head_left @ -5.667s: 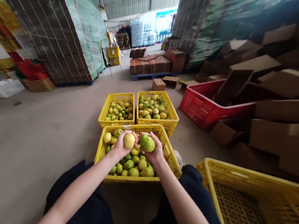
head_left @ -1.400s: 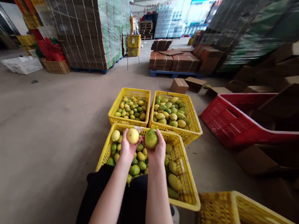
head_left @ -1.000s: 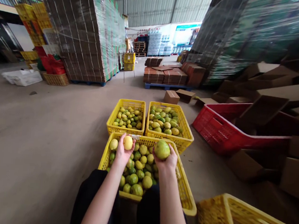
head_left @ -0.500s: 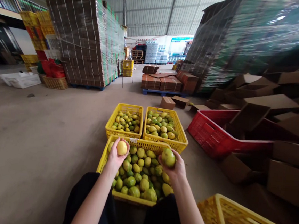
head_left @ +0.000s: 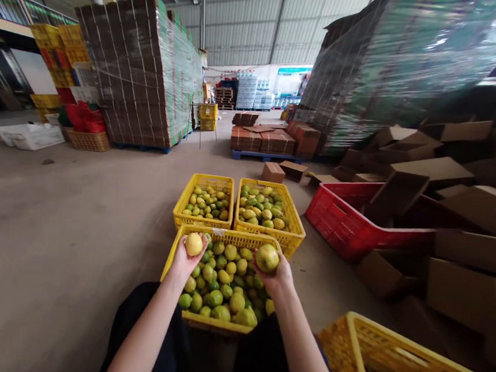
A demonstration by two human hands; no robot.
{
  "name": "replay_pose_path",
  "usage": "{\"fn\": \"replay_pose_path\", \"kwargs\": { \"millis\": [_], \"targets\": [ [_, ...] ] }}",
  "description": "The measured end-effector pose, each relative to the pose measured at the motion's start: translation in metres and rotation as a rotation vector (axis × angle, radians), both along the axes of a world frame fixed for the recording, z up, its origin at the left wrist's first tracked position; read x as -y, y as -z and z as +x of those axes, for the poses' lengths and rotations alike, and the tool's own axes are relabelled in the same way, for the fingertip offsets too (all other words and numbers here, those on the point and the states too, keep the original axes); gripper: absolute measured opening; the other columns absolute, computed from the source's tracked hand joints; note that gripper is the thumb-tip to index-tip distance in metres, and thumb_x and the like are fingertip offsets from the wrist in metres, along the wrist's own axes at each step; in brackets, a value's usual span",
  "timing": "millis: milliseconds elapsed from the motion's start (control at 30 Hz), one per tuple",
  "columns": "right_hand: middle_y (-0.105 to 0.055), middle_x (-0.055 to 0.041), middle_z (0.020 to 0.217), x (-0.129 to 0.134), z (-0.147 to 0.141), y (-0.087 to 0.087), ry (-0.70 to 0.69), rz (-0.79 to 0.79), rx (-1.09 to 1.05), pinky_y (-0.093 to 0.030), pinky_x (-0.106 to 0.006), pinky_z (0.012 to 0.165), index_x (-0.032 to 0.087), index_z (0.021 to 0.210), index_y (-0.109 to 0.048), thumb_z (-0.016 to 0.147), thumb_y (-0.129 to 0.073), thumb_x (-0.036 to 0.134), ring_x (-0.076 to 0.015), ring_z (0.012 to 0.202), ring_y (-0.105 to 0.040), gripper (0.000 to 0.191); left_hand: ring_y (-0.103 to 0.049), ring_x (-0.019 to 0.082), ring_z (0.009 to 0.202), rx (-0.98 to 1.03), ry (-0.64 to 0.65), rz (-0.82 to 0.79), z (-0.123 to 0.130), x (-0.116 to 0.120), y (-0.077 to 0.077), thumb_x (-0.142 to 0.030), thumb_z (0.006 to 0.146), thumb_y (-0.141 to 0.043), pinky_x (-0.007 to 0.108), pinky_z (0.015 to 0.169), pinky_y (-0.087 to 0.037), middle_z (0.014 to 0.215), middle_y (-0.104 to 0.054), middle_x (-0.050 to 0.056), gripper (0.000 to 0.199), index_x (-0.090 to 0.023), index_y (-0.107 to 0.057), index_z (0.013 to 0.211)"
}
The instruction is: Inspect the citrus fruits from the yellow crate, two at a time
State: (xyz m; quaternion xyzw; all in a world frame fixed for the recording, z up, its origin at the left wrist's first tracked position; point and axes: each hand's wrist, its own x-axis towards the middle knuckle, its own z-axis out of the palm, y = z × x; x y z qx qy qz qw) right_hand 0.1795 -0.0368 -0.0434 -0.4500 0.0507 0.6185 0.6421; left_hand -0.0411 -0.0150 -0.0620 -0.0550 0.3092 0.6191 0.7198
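A pale yellow lemon (head_left: pixel 193 244) rests in my left hand (head_left: pixel 183 263), palm up with the fingers curled round it. My right hand (head_left: pixel 281 274) grips a larger yellow-green lemon (head_left: pixel 266 258) from below. Both hands are above the near yellow crate (head_left: pixel 201 320), one by its left side and one by its right. Inside that crate lie many loose green and yellow lemons (head_left: pixel 224 276). My knees flank its near edge. Parts of the crate's sides are hidden behind my arms.
Two yellow crates of lemons, a left one (head_left: pixel 202 223) and a right one (head_left: pixel 298 230), stand just beyond. A red crate (head_left: pixel 336 220) and cardboard boxes (head_left: pixel 468 292) crowd the right. Another yellow crate (head_left: pixel 354 357) is at lower right. Wrapped pallet stacks (head_left: pixel 123 71) rise behind.
The lemon in my right hand has turned and shows a yellower side. Both hands keep their hold. The whole view has shifted slightly, with most things now a little further left.
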Motion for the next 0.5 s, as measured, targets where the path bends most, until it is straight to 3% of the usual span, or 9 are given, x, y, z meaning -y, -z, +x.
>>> {"fn": "replay_pose_path", "kwargs": {
  "millis": [100, 167, 367, 500],
  "targets": [
    [-0.057, 0.0034, 0.054, -0.003, -0.003, 0.001, 0.016, -0.002, 0.04, -0.049, -0.029, 0.047, 0.023, 0.071, -0.052, 0.07, -0.059, 0.026, -0.0149, 0.05, -0.054, 0.007, -0.063, 0.015, 0.066, -0.072, -0.074, 0.03, -0.001, 0.0, -0.004, -0.022, 0.077, -0.057, 0.029, 0.063, -0.056, 0.077, -0.063, 0.004, 0.011, -0.017, -0.058, 0.087],
    [-0.058, 0.0034, 0.055, -0.004, -0.005, 0.001, -0.043, 0.015, 0.052, -0.05, -0.028, 0.046, 0.023, 0.071, -0.053, 0.069, -0.062, 0.026, -0.0147, 0.05, -0.055, 0.009, -0.061, 0.013, 0.062, -0.112, -0.104, 0.05, -0.002, -0.001, -0.004, -0.02, 0.076, -0.059, 0.029, 0.064, -0.056, 0.075, -0.063, 0.002, 0.009, -0.018, -0.057, 0.084],
    [-0.059, -0.0013, 0.054, -0.009, -0.013, 0.006, -0.188, -0.039, 0.018, -0.048, -0.028, 0.042, 0.019, 0.072, -0.053, 0.075, -0.054, 0.029, -0.0166, 0.047, -0.058, 0.01, -0.063, 0.018, 0.065, -0.128, 0.013, -0.054, -0.005, -0.002, 0.01, -0.022, 0.083, -0.039, 0.043, 0.063, -0.055, 0.073, -0.062, 0.005, 0.02, -0.014, -0.057, 0.083],
    [-0.062, -0.0039, 0.058, -0.012, -0.016, 0.01, -0.209, -0.036, -0.023, -0.049, -0.03, 0.043, 0.019, 0.075, -0.055, 0.078, -0.047, 0.028, -0.0175, 0.048, -0.059, 0.013, -0.062, 0.018, 0.066, -0.112, 0.001, -0.052, -0.002, 0.001, 0.008, -0.027, 0.08, -0.048, 0.035, 0.057, -0.055, 0.073, -0.061, 0.007, 0.016, -0.014, -0.057, 0.084]
  ]
}}
